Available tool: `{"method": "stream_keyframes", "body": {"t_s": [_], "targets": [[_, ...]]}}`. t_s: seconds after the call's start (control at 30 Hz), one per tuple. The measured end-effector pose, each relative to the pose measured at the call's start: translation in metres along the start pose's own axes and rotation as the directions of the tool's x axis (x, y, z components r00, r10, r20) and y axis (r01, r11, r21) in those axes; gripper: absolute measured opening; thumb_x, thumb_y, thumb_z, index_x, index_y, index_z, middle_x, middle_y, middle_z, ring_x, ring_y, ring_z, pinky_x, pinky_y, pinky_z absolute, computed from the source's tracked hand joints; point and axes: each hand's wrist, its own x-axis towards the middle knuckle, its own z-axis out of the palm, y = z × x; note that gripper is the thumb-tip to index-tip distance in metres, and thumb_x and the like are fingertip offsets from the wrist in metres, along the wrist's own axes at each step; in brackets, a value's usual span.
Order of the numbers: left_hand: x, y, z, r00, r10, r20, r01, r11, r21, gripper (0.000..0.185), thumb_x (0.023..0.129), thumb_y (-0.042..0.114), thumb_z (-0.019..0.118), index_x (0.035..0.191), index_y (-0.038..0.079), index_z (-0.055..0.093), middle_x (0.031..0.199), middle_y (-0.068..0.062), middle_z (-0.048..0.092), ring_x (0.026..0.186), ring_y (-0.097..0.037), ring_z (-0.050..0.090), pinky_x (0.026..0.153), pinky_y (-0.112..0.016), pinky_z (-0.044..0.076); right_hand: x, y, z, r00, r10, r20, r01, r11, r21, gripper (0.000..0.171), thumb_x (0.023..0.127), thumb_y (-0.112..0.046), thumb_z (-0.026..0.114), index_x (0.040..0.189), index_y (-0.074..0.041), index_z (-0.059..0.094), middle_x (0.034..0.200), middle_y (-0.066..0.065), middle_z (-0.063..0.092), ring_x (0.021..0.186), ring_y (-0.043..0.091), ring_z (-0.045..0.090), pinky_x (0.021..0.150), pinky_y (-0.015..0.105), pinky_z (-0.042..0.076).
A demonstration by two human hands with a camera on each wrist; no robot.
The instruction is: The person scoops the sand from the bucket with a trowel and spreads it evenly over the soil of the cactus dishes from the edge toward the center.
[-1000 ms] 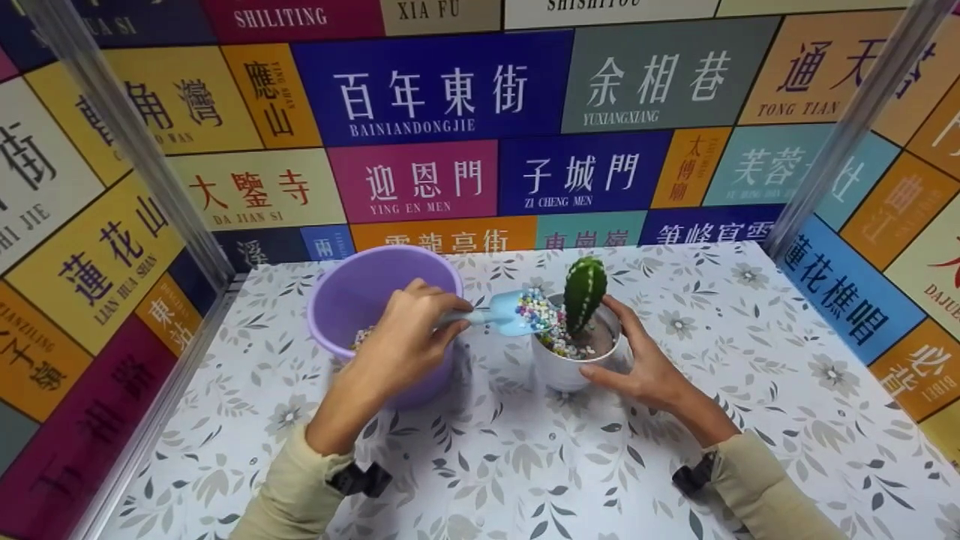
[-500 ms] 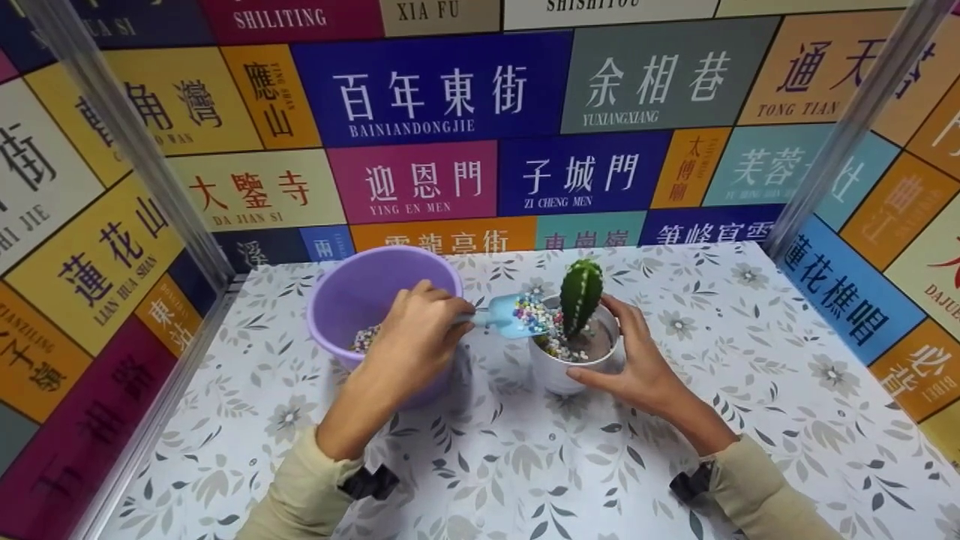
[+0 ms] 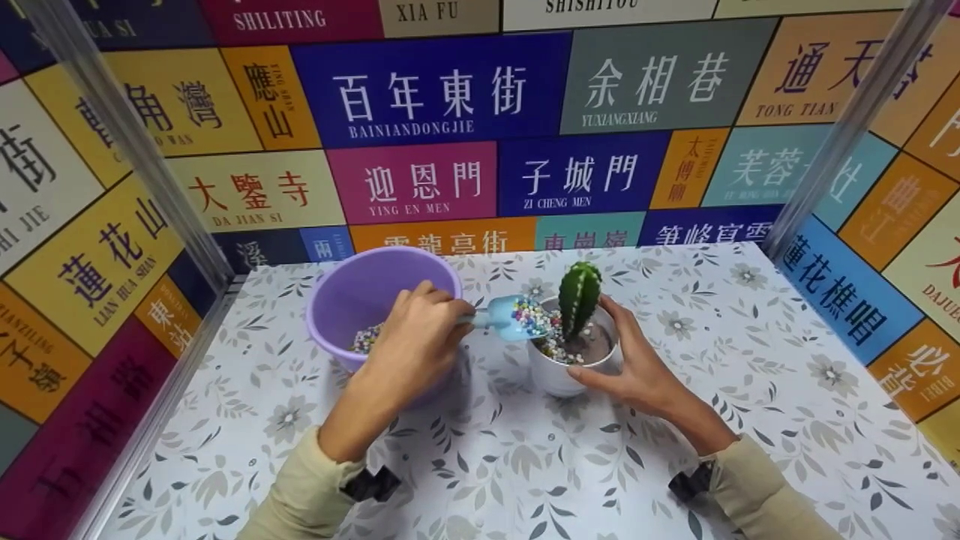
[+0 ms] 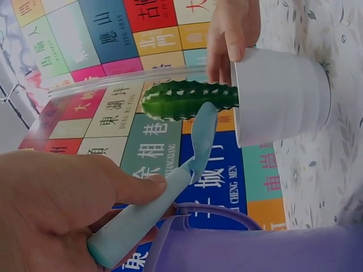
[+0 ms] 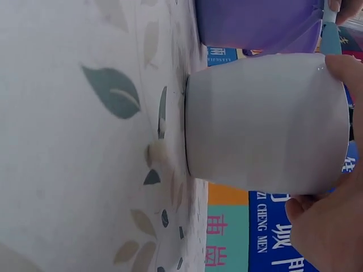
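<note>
My left hand (image 3: 420, 334) grips the handle of a light blue toy-like trowel (image 4: 153, 198). Its blade (image 3: 511, 318) carries small multicoloured pebbles (image 3: 531, 315) and overlaps the left rim of a white pot (image 3: 559, 375) in the head view. A green ridged cactus (image 3: 580, 300) stands in that pot, with pebbles around its left side and brownish soil-like fill (image 3: 596, 346) on the right. My right hand (image 3: 637, 367) holds the pot by its right side, thumb at the front rim and fingers behind. The pot rests upright on the table, as the right wrist view (image 5: 266, 124) white pot wall shows.
A purple bucket (image 3: 337, 307) stands to the left, behind my left hand, with more coloured pebbles (image 3: 365, 339) inside. The table has a leaf-patterned cover (image 3: 495, 465). Walls of colourful sign panels (image 3: 442, 90) rise behind, with clear upright posts (image 3: 817, 150) at the corners.
The trowel blade has tilted slightly and the left hand has shifted a little right. The right thumb has slid left along the pot's front, and the cactus leans slightly less to the right.
</note>
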Motion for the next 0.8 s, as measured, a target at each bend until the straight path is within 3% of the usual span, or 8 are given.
{"method": "stream_keyframes", "body": {"t_s": [0.3, 0.6, 0.8], "targets": [[0.002, 0.004, 0.002, 1.0, 0.003, -0.014, -0.002, 0.999, 0.04, 0.012, 0.098, 0.014, 0.078, 0.108, 0.01, 0.084, 0.102, -0.01, 0.08, 0.099, -0.031, 0.064, 0.085, -0.046, 0.048, -0.001, -0.012, 0.011, 0.99, 0.069, -0.123, -0.085, 0.988, -0.128, 0.121, 0.08, -0.056, 0.093, 0.171, -0.021, 0.022, 0.17, 0.018, 0.027, 0.156, 0.044, 0.035, 0.121, 0.073, 0.035], [0.004, 0.011, 0.004, 1.0, 0.017, -0.003, -0.017, 0.997, 0.08, 0.011, 0.097, 0.014, 0.079, 0.106, 0.011, 0.084, 0.102, -0.01, 0.082, 0.098, -0.031, 0.065, 0.084, -0.045, 0.049, -0.002, -0.008, 0.004, 1.0, 0.031, 0.008, -0.03, 0.999, -0.041, 0.124, 0.086, -0.043, 0.09, 0.174, -0.02, 0.006, 0.181, 0.017, 0.011, 0.167, 0.045, 0.015, 0.128, 0.075, 0.019], [0.006, 0.016, 0.004, 0.999, 0.047, 0.021, -0.048, 0.998, 0.046, 0.01, 0.096, 0.013, 0.08, 0.105, 0.012, 0.085, 0.099, -0.008, 0.082, 0.094, -0.03, 0.065, 0.082, -0.045, 0.049, -0.003, -0.009, 0.004, 0.999, 0.028, 0.018, -0.027, 0.998, -0.048, 0.124, 0.087, -0.045, 0.09, 0.175, -0.02, 0.007, 0.181, 0.016, 0.012, 0.167, 0.045, 0.017, 0.128, 0.074, 0.022]]}}
